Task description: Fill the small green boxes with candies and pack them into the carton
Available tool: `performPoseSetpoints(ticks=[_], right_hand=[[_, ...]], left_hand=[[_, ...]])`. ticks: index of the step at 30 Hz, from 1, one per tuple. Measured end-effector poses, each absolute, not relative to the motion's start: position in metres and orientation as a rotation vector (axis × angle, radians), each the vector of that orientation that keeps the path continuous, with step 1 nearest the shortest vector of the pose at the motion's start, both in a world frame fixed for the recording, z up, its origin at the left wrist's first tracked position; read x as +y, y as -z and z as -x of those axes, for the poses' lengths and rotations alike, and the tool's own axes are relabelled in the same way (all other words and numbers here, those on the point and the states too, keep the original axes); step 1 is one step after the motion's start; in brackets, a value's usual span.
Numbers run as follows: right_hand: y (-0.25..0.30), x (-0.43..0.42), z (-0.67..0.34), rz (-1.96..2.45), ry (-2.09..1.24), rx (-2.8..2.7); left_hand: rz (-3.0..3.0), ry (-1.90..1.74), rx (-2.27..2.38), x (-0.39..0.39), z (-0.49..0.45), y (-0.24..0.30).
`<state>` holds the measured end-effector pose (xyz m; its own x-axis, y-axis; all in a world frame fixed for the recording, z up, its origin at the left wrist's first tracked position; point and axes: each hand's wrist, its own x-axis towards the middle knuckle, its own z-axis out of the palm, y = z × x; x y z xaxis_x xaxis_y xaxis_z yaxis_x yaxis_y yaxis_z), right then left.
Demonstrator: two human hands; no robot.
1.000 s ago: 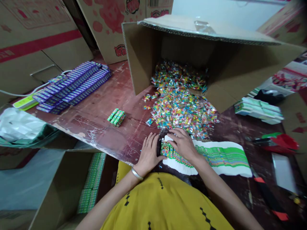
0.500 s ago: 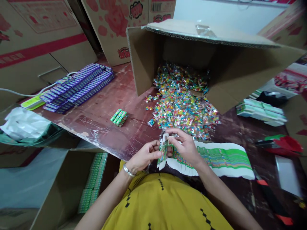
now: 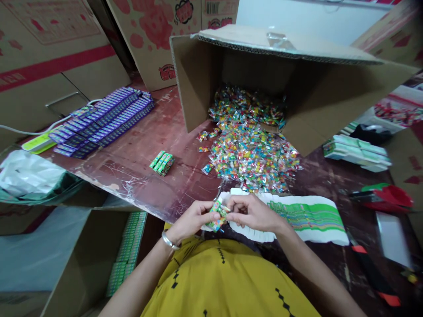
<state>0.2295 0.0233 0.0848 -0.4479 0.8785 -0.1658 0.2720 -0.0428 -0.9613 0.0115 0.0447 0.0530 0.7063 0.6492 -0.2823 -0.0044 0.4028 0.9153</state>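
A small green printed candy box (image 3: 216, 216) is between my hands, close to my body at the table's front edge. My left hand (image 3: 194, 219) grips its left side, thumb on the front. The fingers of my right hand (image 3: 253, 212) pinch at its upper right end, where a white flap shows. Right of it, partly under my right forearm, a fanned row of flat green-and-white box blanks (image 3: 310, 218) lies on the table. Beyond my hands is a heap of small clear candy packets (image 3: 254, 154). Several filled green boxes (image 3: 161, 163) stand together at the left.
A large carton (image 3: 330, 101) lies on its side, packets spilling from its mouth. Purple boxes (image 3: 105, 121) are stacked at the left by a power strip (image 3: 38, 143). A cutter (image 3: 375, 275) lies right; below left, an open carton (image 3: 74, 259) holds green boxes.
The box has turned from upright and narrow to a tilted position with its printed face showing. My left hand has shifted slightly left, and my right hand has moved lower.
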Motion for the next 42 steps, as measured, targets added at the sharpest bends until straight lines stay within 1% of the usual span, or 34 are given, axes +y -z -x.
performPoseSetpoints(ticks=[4,9,11,14,22,26,28,33,37,40,42], right_hand=[[-0.071,0.026,-0.218,1.328,-1.185,-1.427],[-0.05,0.024,-0.199,1.386,-1.099,-1.359],[-0.044,0.024,-0.193,1.41,-1.033,-1.276],[-0.039,0.027,-0.187,1.37,-1.019,-1.172],[-0.037,0.027,-0.187,1.361,-0.856,-1.372],[-0.038,0.03,-0.191,1.323,-0.803,-1.485],[-0.039,0.034,-0.191,1.26,-0.835,-1.44],[-0.044,0.042,-0.188,1.078,-1.06,-1.224],[-0.053,0.049,-0.192,1.106,-1.167,-1.333],[-0.059,0.055,-0.197,1.166,-1.311,-1.321],[-0.061,0.058,-0.201,1.215,-1.346,-1.326]], left_hand=[[-1.014,-0.729,0.889,0.041,-0.022,-0.044],[-0.907,-1.033,1.029,0.033,-0.042,-0.031],[-0.926,-1.143,1.074,0.03,-0.047,-0.03],[-1.03,-1.264,1.128,0.026,-0.049,-0.035],[-1.222,-0.988,1.002,0.031,-0.034,-0.042],[-1.277,-0.915,0.966,0.035,-0.029,-0.045],[-1.282,-0.949,0.979,0.036,-0.03,-0.046],[-1.147,-1.068,0.949,0.035,-0.035,-0.045],[-1.145,-1.035,0.958,0.035,-0.032,-0.046],[-1.217,-1.013,1.001,0.036,-0.027,-0.049],[-1.256,-0.973,0.997,0.036,-0.025,-0.051]])
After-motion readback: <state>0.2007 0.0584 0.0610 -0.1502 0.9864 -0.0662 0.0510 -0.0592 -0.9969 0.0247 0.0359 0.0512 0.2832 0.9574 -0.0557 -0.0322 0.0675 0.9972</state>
